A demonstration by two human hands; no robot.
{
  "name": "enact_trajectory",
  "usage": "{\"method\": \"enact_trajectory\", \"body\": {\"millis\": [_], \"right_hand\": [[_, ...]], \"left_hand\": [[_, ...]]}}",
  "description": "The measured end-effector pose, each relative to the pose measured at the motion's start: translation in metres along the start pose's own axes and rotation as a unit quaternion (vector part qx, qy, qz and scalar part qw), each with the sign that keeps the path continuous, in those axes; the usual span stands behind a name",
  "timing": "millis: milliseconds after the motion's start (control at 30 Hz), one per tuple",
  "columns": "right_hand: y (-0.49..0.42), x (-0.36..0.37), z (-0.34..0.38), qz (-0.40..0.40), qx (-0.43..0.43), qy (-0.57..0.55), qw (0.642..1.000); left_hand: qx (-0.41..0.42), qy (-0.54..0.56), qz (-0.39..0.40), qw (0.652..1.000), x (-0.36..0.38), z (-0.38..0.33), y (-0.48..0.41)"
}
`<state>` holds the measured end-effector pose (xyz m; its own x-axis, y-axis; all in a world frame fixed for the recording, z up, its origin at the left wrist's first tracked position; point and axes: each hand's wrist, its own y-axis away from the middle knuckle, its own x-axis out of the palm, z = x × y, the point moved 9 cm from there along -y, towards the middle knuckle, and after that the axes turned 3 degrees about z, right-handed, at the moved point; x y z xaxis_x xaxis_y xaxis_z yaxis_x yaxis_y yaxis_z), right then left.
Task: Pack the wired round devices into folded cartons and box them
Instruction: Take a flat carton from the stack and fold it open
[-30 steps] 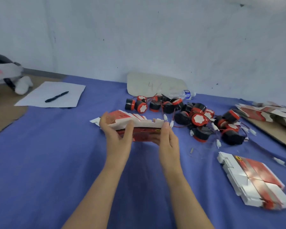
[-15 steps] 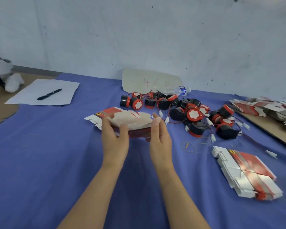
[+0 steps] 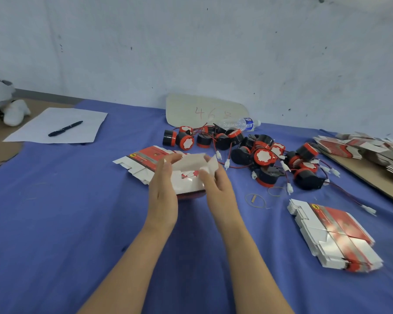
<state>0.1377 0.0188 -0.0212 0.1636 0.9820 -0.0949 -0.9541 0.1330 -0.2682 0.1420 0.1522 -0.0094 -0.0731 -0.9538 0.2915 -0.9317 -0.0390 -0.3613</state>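
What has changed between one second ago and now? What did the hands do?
The carton, held flat between the left hand and right hand a second ago, has been pulled open into a box shape, white inside and flaps showing. Both hands keep hold of it. The pile of round devices, the stack of flat cartons and the pen stayed as they were.
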Motion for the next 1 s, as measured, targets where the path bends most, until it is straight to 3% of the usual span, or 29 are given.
{"method": "enact_trajectory", "body": {"millis": [200, 400, 567, 633, 733, 900, 1000], "right_hand": [[0.004, 0.0, -0.005, -0.085, -0.008, 0.026, 0.996], [0.007, 0.0, -0.004, -0.071, -0.007, 0.016, 0.997], [0.002, 0.024, 0.008, 0.117, 0.019, 0.005, 0.993], [-0.002, 0.025, 0.007, 0.142, 0.059, -0.015, 0.988], [0.005, 0.022, 0.002, 0.139, 0.076, -0.079, 0.984], [0.005, 0.012, 0.0, 0.062, -0.027, 0.052, 0.996], [0.002, 0.011, 0.003, 0.038, -0.04, 0.012, 0.998]], "left_hand": [[0.055, -0.166, 0.041, 0.984, 0.009, 0.007, 0.006], [0.058, -0.26, 0.113, 0.957, 0.016, 0.018, 0.007], [0.017, -0.215, 0.067, 0.974, 0.001, 0.019, -0.005], [0.005, -0.195, 0.047, 0.98, -0.005, 0.018, -0.007], [-0.009, -0.177, 0.032, 0.984, -0.008, 0.018, -0.008], [-0.012, -0.143, 0.037, 0.989, 0.0, 0.019, -0.004], [-0.016, -0.127, 0.032, 0.991, 0.001, 0.018, -0.002]]}}
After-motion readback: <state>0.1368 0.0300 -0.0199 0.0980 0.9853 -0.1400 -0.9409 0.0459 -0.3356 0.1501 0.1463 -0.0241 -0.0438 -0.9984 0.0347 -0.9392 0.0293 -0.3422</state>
